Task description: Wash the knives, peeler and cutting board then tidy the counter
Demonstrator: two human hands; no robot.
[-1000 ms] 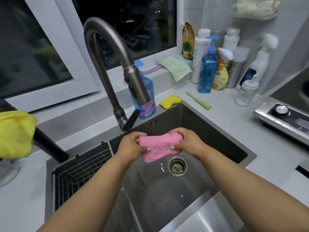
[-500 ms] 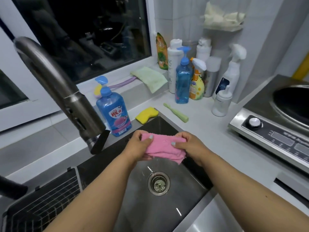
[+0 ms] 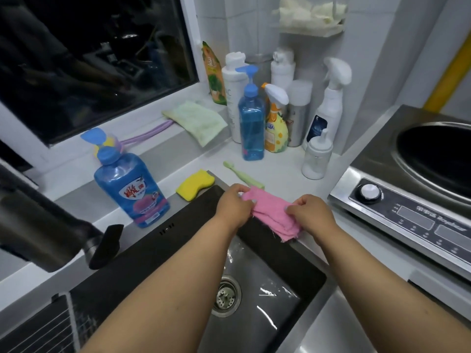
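While both arms reach over the sink, the left hand and right hand each pinch an end of a folded pink cloth above the sink's far right rim. A yellow sponge lies at ten o'clock from the cloth, a blue soap bottle at nine; no knives, peeler or cutting board are in sight.

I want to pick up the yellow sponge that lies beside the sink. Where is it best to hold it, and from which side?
Probably from above, pinching the sponge across its narrow waist. It lies flat on the counter at the sink rim, and its long sides curve inward there, so fingers would sit well. Both sides look free: the blue bottle stands apart on the left.
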